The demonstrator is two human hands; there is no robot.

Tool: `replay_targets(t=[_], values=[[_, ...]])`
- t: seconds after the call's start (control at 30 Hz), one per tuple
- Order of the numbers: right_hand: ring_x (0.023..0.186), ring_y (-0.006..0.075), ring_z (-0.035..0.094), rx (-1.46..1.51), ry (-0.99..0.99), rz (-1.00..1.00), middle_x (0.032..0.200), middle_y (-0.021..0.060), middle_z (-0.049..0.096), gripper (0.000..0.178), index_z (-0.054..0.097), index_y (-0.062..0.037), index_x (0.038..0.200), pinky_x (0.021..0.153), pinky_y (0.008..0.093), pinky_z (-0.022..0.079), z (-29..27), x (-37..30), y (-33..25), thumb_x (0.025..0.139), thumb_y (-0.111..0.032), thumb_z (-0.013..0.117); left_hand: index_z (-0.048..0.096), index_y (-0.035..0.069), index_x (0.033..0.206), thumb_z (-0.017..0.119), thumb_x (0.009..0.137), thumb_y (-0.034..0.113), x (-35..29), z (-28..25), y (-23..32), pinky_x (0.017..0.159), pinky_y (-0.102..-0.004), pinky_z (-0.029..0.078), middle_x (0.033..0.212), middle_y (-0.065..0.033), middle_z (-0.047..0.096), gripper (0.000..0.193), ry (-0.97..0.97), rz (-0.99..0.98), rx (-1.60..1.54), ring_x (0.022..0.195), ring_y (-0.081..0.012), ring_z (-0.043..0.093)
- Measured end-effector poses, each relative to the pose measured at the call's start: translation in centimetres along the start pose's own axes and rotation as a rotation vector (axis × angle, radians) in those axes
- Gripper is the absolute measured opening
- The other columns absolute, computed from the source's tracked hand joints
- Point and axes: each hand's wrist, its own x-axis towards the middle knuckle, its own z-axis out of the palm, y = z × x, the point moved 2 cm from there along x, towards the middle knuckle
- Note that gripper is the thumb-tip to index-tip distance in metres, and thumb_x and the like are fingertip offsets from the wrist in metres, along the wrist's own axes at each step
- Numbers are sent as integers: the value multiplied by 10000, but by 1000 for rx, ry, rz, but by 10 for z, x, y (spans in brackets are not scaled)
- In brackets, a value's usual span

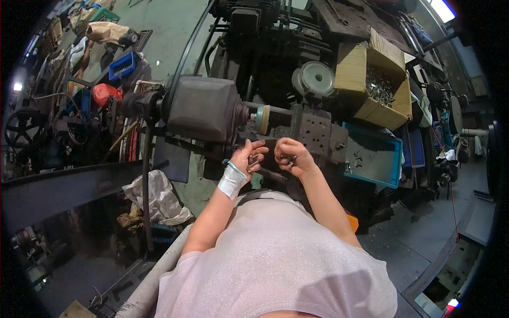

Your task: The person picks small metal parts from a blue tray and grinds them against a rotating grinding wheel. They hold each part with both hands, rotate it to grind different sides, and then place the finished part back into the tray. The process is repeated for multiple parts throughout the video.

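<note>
My left hand (247,157), its wrist wrapped in white tape, holds a few small metal pieces (254,159) in curled fingers. Close beside it, my right hand (294,157) is closed, with a bit of a small metal piece showing at its fingers. The two hands are apart, in front of a dark machine. Just beyond them, a yellowish wheel (262,119) sits on the end of the machine's spindle housing (204,109). To the right of the wheel stands a metal block with drilled holes (315,132).
A cardboard box (351,66) of small metal parts stands at the back right. Nearer is a blue-rimmed tray (398,161) with several loose pieces. A round grey pulley (318,78) lies behind the block. A white sack (158,196) slumps at left, beside a dark upright bar (146,196).
</note>
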Motion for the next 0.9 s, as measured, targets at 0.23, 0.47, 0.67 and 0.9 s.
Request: replay_targets(t=[0.23,0.47,0.67,0.9], values=[[476,82,453,-209,93,-4,635,16,525,106,573,-41,803,356,202,292,22,-8,11,795,-146,567,541,40,978,396,897,364,-3,10,-3,438,-182,343,827,-14,562,363,62,-30,181,640,-63,499],[567,137,429,683,170,-122,759,84,493,99,500,-23,803,419,207,346,-49,-26,-83,778,-117,520,503,51,991,475,783,5,8,-32,-22,472,-228,379,865,-90,568,215,19,-77,-39,686,-151,539],[1182,389,299,485,544,-735,1275,264,251,650,279,1,1246,853,578,363,-136,-77,-249,836,-487,410,475,59,1041,392,894,158,-7,5,-14,417,-224,345,885,-124,579,195,55,-128,22,608,-147,519],[558,147,539,-237,359,-480,715,71,588,182,575,-40,807,480,276,465,-76,-27,-114,804,-220,550,383,58,1164,305,918,215,-10,17,-17,368,-206,317,1053,-198,554,302,-4,-36,-26,566,-157,525]])
